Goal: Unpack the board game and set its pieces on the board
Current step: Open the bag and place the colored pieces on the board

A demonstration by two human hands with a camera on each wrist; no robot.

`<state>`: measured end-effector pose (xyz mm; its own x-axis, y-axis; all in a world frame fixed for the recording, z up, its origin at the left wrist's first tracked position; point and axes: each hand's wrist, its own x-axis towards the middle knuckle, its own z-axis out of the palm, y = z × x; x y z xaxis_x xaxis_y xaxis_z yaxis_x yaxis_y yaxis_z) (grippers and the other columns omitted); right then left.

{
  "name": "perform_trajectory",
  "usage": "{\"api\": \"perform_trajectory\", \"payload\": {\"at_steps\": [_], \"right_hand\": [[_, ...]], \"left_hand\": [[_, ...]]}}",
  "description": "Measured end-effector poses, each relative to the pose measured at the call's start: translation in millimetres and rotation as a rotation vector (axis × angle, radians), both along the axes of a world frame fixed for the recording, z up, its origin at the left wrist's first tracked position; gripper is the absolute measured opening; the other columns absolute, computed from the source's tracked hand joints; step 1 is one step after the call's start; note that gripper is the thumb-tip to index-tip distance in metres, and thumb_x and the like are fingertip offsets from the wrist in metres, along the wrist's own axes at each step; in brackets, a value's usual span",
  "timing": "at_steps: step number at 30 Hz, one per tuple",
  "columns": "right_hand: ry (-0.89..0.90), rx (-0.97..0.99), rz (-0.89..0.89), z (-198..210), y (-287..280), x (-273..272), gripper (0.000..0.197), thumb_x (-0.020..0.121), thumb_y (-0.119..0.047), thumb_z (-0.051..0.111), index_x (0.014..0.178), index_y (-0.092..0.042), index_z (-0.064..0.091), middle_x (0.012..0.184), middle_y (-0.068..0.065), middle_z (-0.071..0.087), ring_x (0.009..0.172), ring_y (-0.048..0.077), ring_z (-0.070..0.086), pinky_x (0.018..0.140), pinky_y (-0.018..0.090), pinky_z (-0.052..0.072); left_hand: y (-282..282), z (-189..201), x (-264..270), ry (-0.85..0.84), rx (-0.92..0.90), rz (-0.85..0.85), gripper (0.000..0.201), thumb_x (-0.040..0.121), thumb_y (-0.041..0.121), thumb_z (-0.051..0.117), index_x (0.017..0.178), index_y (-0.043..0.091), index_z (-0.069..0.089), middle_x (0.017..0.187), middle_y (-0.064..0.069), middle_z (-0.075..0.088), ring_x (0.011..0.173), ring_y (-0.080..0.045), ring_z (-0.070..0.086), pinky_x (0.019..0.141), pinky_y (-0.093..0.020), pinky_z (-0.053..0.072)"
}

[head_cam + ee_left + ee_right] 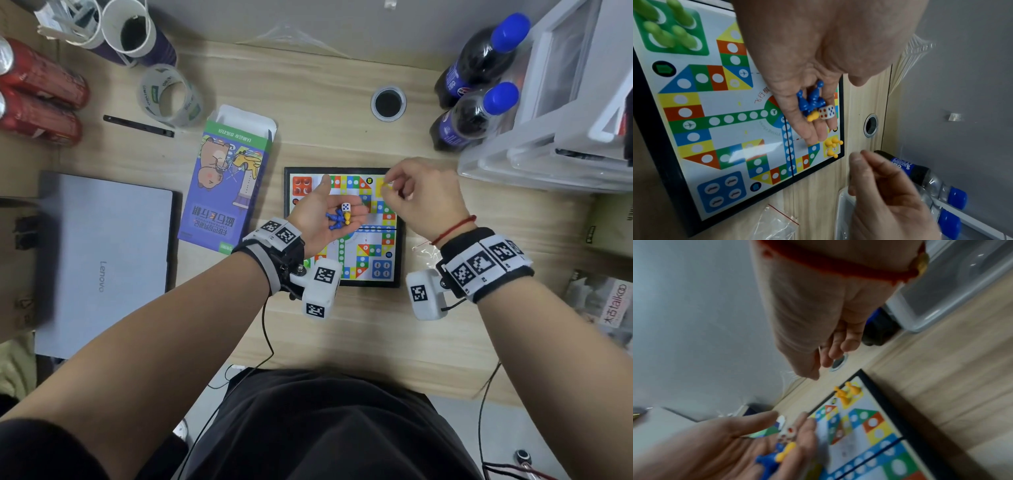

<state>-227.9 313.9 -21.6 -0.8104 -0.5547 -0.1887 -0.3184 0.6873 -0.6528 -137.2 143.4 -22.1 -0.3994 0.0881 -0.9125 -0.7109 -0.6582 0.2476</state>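
The game board (373,275) lies flat on the desk. My left hand (318,212) hovers palm up above it, fingers nearly straight, carrying several blue pawns (810,99), one yellow pawn (812,116) and a white die (826,112). My right hand (421,195) hangs over the yellow corner, fingers loosely curled, and I see nothing between them. Three yellow pawns (846,392) stand on that corner. Green pawns (668,24) fill the green corner and red ones (302,185) the red corner. The blue corner (722,191) holds no pawns.
The opened game box (227,181) lies left of the board, beside a closed laptop (102,263). A small clear bag (774,224) lies at the board's right. Two cola bottles (479,113) and a clear bin (565,113) stand far right. A tape roll (169,96) and red cans (37,96) sit far left.
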Motion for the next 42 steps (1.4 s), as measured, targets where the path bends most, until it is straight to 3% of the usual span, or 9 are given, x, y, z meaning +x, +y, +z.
{"api": "perform_trajectory", "payload": {"at_steps": [2, 6, 13, 15, 17, 22, 29, 36, 42], "right_hand": [[-0.060, -0.026, 0.115, 8, -13, 11, 0.013, 0.078, -0.031, 0.073, 0.078, -0.021, 0.065, 0.070, -0.009, 0.060, 0.060, 0.005, 0.052, 0.063, 0.015, 0.041], [-0.135, 0.077, 0.260, 3, -30, 27, 0.019, 0.073, -0.035, 0.077, 0.080, -0.021, 0.066, 0.075, -0.005, 0.066, 0.067, 0.011, 0.058, 0.070, 0.031, 0.052], [-0.132, 0.096, 0.253, -2, -27, 30, 0.012, 0.078, -0.020, 0.071, 0.090, -0.021, 0.071, 0.078, -0.004, 0.069, 0.067, 0.007, 0.056, 0.076, 0.032, 0.054], [-0.103, 0.066, 0.240, 1, -23, 27, 0.014, 0.079, -0.018, 0.069, 0.093, -0.020, 0.073, 0.078, -0.004, 0.069, 0.067, 0.007, 0.054, 0.075, 0.029, 0.053], [-0.073, 0.023, 0.168, 3, -16, 17, 0.015, 0.079, -0.016, 0.070, 0.093, -0.019, 0.074, 0.077, -0.006, 0.067, 0.066, 0.007, 0.057, 0.074, 0.024, 0.050], [-0.066, 0.069, 0.000, -6, 5, -19, 0.011, 0.078, -0.012, 0.069, 0.089, -0.014, 0.072, 0.073, -0.007, 0.063, 0.064, 0.010, 0.058, 0.072, 0.026, 0.053], [-0.069, 0.190, 0.120, -26, 4, -35, 0.014, 0.078, -0.010, 0.068, 0.091, -0.014, 0.072, 0.080, 0.002, 0.067, 0.068, 0.013, 0.057, 0.077, 0.035, 0.055], [-0.101, 0.199, 0.154, -30, 1, -36, 0.017, 0.081, -0.008, 0.069, 0.096, -0.013, 0.073, 0.080, -0.004, 0.062, 0.070, 0.009, 0.056, 0.074, 0.022, 0.047], [-0.117, 0.174, 0.156, -29, 4, -34, 0.017, 0.080, -0.009, 0.070, 0.097, -0.013, 0.073, 0.085, 0.002, 0.068, 0.071, 0.010, 0.058, 0.077, 0.028, 0.053]], "left_hand": [[2, 0, -1, 0.014, 0.013, 0.017, 0.060, 0.101, 0.050, 0.031, 0.106, 0.000, 0.063, 0.103, -0.017, 0.069, 0.100, -0.027, 0.067, 0.092, -0.034, 0.054], [2, 1, -3, 0.057, 0.034, -0.007, 0.054, 0.104, 0.043, 0.031, 0.115, -0.003, 0.059, 0.095, -0.014, 0.067, 0.085, -0.022, 0.066, 0.080, -0.030, 0.056], [4, -4, -1, 0.013, -0.013, 0.033, 0.036, 0.104, 0.026, 0.039, 0.114, -0.004, 0.057, 0.108, -0.020, 0.064, 0.096, -0.028, 0.065, 0.086, -0.035, 0.057], [5, -4, -1, 0.007, -0.027, 0.032, 0.033, 0.104, 0.023, 0.041, 0.106, -0.004, 0.060, 0.104, -0.019, 0.065, 0.096, -0.028, 0.065, 0.088, -0.036, 0.056], [4, -2, -1, 0.010, -0.031, 0.021, 0.032, 0.104, 0.023, 0.041, 0.097, 0.000, 0.063, 0.098, -0.017, 0.068, 0.092, -0.026, 0.067, 0.088, -0.033, 0.056], [-1, 0, 1, 0.018, 0.009, 0.010, 0.032, 0.104, 0.023, 0.039, 0.093, 0.002, 0.060, 0.116, -0.021, 0.066, 0.111, -0.031, 0.064, 0.086, -0.029, 0.055], [-2, 1, 2, -0.002, -0.002, 0.011, 0.031, 0.104, 0.022, 0.040, 0.090, 0.003, 0.060, 0.102, -0.017, 0.067, 0.106, -0.030, 0.063, 0.093, -0.032, 0.051], [-5, 0, -2, -0.007, 0.013, 0.023, 0.031, 0.104, 0.023, 0.041, 0.091, 0.003, 0.060, 0.103, -0.017, 0.067, 0.099, -0.027, 0.066, 0.086, -0.029, 0.053], [-3, -1, -4, -0.019, 0.014, 0.015, 0.033, 0.104, 0.025, 0.041, 0.092, 0.002, 0.061, 0.107, -0.018, 0.067, 0.108, -0.030, 0.063, 0.087, -0.030, 0.054]]}}
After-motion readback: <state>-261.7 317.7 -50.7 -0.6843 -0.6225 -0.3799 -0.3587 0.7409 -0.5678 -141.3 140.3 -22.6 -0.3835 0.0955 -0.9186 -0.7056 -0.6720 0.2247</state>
